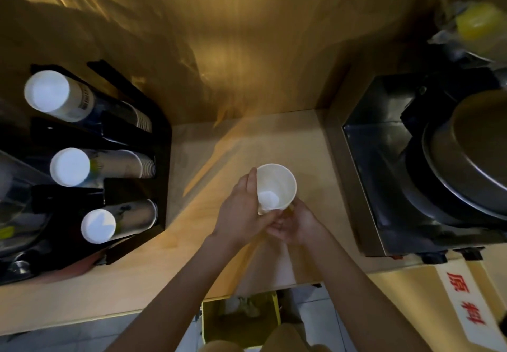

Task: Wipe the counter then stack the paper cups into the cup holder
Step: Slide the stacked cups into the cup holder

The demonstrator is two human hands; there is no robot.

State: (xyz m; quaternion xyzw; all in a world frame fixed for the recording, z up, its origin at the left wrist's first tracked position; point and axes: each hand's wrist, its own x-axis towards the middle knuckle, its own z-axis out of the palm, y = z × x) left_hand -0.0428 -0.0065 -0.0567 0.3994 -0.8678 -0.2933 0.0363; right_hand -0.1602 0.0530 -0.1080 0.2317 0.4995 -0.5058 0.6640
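Note:
A white paper cup (277,184), mouth up, is held above the middle of the wooden counter (192,255). My left hand (244,211) wraps its left side and my right hand (296,225) supports it from below right. The black cup holder (153,236) stands at the left. It carries three stacks of upside-down cups: a top stack (49,93), a middle stack (71,166) and a bottom stack (100,225). The lower part of the held cup is hidden by my hands.
A steel machine (384,176) with a round metal lid (472,159) fills the right side. A yellow-lined bin (241,318) sits on the floor below the counter edge. A white label with red characters (466,307) lies at the lower right. A wood-panel wall rises behind.

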